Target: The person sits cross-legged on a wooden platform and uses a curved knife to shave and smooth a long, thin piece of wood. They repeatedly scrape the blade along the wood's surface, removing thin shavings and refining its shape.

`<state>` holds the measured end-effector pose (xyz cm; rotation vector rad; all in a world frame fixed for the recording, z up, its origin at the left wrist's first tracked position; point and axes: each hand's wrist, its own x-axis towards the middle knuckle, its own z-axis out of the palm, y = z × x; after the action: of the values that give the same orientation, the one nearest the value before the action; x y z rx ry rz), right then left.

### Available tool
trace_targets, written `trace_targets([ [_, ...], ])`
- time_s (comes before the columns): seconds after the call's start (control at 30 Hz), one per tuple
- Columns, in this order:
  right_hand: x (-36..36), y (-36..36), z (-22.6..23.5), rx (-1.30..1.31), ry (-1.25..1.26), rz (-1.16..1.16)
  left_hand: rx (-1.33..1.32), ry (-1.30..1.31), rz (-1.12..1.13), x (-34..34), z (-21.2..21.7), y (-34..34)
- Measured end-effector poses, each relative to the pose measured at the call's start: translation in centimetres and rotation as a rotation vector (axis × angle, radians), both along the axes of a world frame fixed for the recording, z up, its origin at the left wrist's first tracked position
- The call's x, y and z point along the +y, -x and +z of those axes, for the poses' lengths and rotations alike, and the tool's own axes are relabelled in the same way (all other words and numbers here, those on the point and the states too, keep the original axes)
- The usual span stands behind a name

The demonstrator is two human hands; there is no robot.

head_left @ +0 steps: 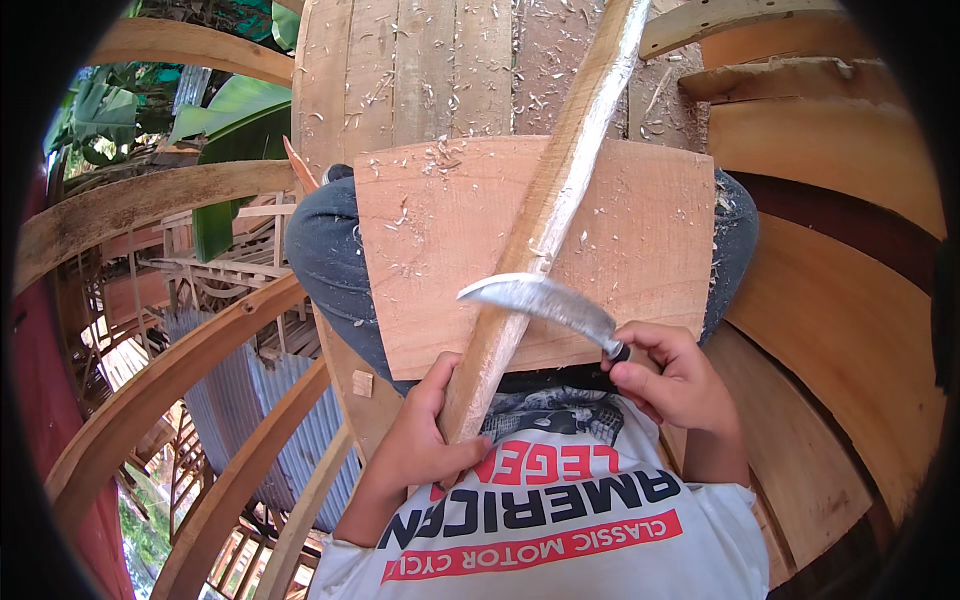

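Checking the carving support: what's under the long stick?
The flat board on the person's knees lies under the long stick; shavings dot it. Beneath the board is hidden.

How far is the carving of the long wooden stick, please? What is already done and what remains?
Done: shavings litter the board, and the stick looks pale and shaved on its upper part. In hand: the left hand grips the stick's lower end; the right hand holds the curved knife across it. Left: the lower part seems rougher, likely unshaved.
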<state>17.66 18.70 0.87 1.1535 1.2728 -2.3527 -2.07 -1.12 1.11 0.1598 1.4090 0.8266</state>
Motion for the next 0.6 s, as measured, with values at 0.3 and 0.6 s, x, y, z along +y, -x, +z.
trace_targets([
  [0.3,0.4,0.5,-0.1,-0.031,-0.247,-0.294,0.047,-0.036,-0.023,-0.5,-0.4,-0.1],
  [0.6,-1.2,0.3,-0.3,0.159,-0.182,0.047,0.006,-0.059,-0.012,-0.3,-0.6,-0.1],
])
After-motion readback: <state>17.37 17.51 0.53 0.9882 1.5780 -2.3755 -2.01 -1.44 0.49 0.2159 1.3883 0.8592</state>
